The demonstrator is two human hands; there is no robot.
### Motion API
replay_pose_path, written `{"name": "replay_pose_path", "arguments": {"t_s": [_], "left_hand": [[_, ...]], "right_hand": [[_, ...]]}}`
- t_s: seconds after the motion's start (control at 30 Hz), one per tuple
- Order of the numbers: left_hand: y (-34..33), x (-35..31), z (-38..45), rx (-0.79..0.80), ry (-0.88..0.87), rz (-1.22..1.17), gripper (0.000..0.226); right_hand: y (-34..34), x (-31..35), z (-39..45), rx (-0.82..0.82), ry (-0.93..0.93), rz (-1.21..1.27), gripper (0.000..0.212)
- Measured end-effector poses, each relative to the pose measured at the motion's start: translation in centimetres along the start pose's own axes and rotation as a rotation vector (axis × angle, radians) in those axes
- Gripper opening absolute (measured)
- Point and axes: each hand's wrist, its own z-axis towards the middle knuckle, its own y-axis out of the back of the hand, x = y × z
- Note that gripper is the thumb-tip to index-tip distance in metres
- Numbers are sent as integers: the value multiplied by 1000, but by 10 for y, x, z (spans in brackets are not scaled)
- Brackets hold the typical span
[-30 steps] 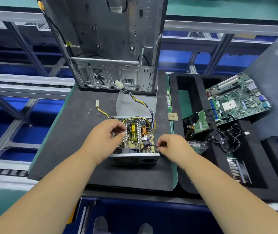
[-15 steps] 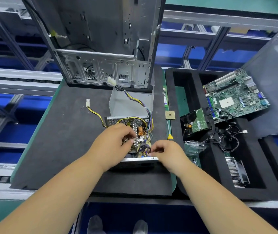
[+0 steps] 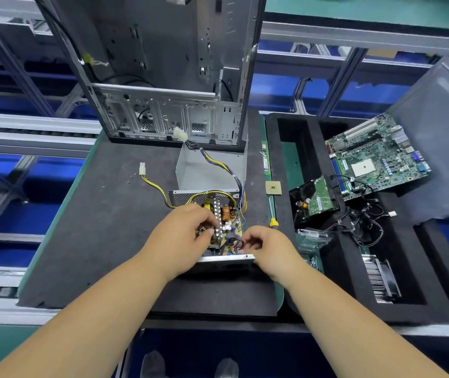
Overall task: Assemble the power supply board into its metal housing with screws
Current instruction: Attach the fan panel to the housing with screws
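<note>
**Board going down into the open housing, both hands on it**

The big computer case (image 3: 163, 77) stands upright at the far edge of the dark mat (image 3: 95, 227), out of your way, and it leaves the middle of the mat for the job. To your right the foam tray (image 3: 313, 296) holds the motherboard (image 3: 376, 156) and other parts, near but apart from the work.

The metal housing (image 3: 226, 261) sits in front of you with its open side up, which I judge is so that the board can drop straight in. Its cover (image 3: 207, 170) lies just behind it, between the housing and the case. The power supply board (image 3: 224, 222) lies inside the housing, with the perforated far wall behind it and the bright near wall towards you. Its yellow and mixed cable bundle (image 3: 217, 165) runs out over the far wall, clear of the board's corners.

Your left hand (image 3: 179, 236) reaches over the left half of the board, fingers curled down onto the components and thumb pressing beside the heat sink fins; it grips the board from above, probably to shift it onto its mounts. Your right hand (image 3: 267, 249) rests at the near right corner, fingers curled and pinching at the dark wires there; what exactly they hold I cannot tell.

The yellow-handled screwdriver (image 3: 272, 214) lies untouched just right of the housing. Small screws (image 3: 130, 179) lie loose on the mat, well to the left.
</note>
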Motion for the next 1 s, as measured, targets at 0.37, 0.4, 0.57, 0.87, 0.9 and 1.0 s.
{"name": "replay_pose_path", "arguments": {"t_s": [0.37, 0.4, 0.57, 0.87, 0.9, 1.0], "left_hand": [[1, -4, 0, -7, 9, 1, 17], [2, -4, 1, -5, 10, 2, 17], [2, -5, 1, -5, 11, 7, 16], [2, -5, 0, -7, 12, 12, 17], [2, -5, 0, -6, 15, 11, 17], [2, -5, 0, -7, 18, 10, 18]], "right_hand": [[1, 6, -1, 17, -8, 7, 29], [2, 6, -1, 21, -6, 10, 27], [3, 8, -2, 20, -10, 47, 19], [3, 15, -3, 50, -32, -15, 32], [3, 15, -3, 46, -31, -19, 32], [4, 14, -4, 16, -38, -1, 33]]}}
